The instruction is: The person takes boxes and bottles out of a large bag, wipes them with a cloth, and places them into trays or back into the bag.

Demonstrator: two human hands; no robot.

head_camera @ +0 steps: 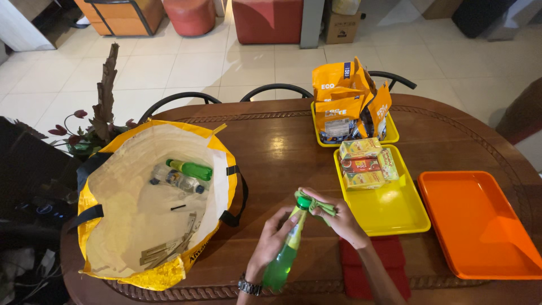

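Your left hand wraps around the body of the green bottle, fingers closed on it, holding it tilted just above the wooden table edge nearest you. Your right hand pinches a green cloth against the bottle's cap and neck, fingertips pressed together on the fabric. The bottle sits between the yellow bag to its left and the yellow tray to its right, close to both but touching neither.

Inside the bag, to the left of the bottle you hold, lie a second green bottle and a clear bottle, with some flat paper packets nearer its bottom edge. On the yellow tray, three small boxes are stacked at its far end; beyond it a second yellow tray carries orange pouches. An orange tray lies further right of the bottle, and a red cloth lies on the table under your right forearm.

The likeliest slip: the bottle is slanted and held low on its body, so if the cloth drags hard at the top it may twist out of your left hand and knock against the table or the tray rim. If the cap is loose, rubbing it could turn it and let liquid out; whether it is tight, you cannot tell from here
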